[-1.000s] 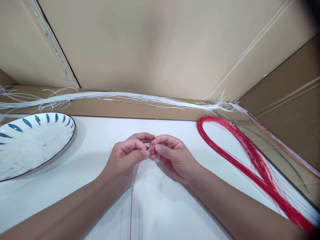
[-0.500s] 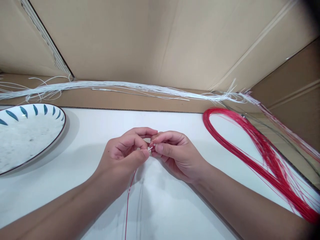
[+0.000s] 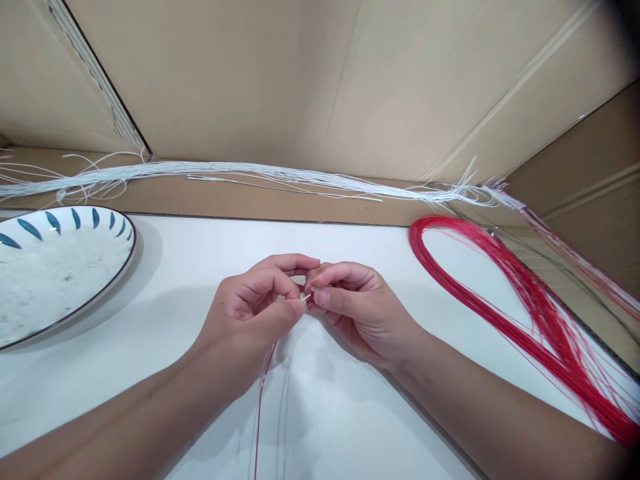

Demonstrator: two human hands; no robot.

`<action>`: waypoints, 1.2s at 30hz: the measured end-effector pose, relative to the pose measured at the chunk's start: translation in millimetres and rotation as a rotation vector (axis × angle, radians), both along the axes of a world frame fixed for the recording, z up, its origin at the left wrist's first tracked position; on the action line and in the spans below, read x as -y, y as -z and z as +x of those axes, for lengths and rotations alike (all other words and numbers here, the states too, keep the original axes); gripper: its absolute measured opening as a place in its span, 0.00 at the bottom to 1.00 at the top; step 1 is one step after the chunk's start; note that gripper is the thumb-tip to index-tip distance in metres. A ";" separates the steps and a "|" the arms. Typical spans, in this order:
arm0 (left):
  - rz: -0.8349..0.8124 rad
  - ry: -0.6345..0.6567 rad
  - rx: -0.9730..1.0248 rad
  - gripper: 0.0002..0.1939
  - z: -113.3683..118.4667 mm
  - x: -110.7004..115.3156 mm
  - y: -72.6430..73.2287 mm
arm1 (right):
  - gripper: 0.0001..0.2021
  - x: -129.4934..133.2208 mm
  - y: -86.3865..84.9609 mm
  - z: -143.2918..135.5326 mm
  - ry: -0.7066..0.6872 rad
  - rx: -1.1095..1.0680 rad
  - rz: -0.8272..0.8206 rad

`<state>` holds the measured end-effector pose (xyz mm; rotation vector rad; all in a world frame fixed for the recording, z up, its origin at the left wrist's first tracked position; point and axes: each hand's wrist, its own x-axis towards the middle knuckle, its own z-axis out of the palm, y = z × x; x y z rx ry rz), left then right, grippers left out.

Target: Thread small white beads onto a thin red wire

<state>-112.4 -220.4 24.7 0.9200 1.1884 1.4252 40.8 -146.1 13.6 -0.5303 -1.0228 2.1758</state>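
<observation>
My left hand [image 3: 265, 303] and my right hand [image 3: 353, 303] meet over the white table, fingertips almost touching. Between them is a tiny whitish piece [image 3: 306, 299], pinched by my left thumb and index finger. The right thumb and index finger close on its other side, at a small reddish bit of cord. From beneath my left hand a thin red cord [image 3: 259, 413] runs down toward the near edge. Where the cord ends between the fingers is hidden.
A white plate [image 3: 65, 267] with blue leaf marks and small clear pieces lies left. A looped bundle of red cord [image 3: 450, 283] lies right. White cords [image 3: 225, 171] stretch along the back ledge, before a cardboard wall [image 3: 240, 80].
The whole view has shifted slightly, so things appear a little farther right. Both hands keep nearly the same pinch, with the right fingertips moved very slightly.
</observation>
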 end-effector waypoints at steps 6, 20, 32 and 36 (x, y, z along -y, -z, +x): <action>0.016 0.011 0.016 0.11 -0.5 -0.9 1.1 | 0.06 -0.2 0.4 0.2 0.017 0.017 0.012; 0.101 -0.043 -0.168 0.11 0.9 5.7 5.6 | 0.05 2.2 -3.0 -0.9 0.042 0.042 0.127; 0.137 -0.024 -0.167 0.11 2.3 6.1 4.3 | 0.04 1.1 -0.1 1.9 0.013 -0.008 0.106; 0.155 -0.025 -0.157 0.11 3.2 6.1 4.0 | 0.05 1.2 0.5 2.6 0.008 0.008 0.096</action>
